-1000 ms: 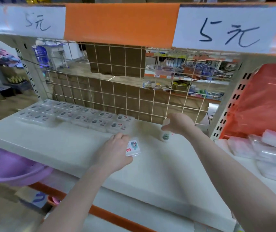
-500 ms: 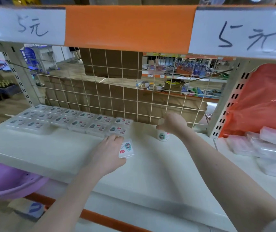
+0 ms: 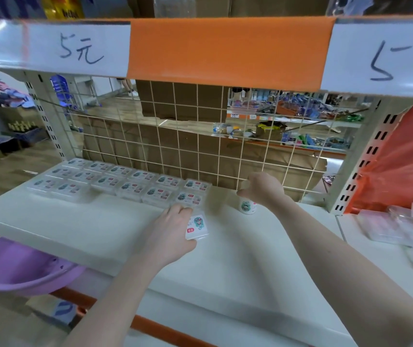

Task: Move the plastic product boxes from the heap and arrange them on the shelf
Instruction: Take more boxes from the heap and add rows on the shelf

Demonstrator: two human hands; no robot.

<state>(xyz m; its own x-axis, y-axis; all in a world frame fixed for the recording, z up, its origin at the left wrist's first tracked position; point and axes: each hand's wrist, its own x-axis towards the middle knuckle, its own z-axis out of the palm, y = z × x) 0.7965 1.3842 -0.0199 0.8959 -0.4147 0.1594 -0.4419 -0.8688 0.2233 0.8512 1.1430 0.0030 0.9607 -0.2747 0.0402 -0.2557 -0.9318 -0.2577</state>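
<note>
A placing step is judged under way: one box (image 3: 196, 226) is held flat on the shelf (image 3: 95, 229) by the left hand (image 3: 169, 235), another is gripped on edge by the right hand (image 3: 263, 189) near the rows (image 3: 125, 182), and each must next be aligned beside them.

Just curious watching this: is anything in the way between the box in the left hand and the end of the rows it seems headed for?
Nothing visible. The left hand holds a box just in front of the rows of boxes; only bare shelf lies between. The right hand holds another box off to the side.
</note>
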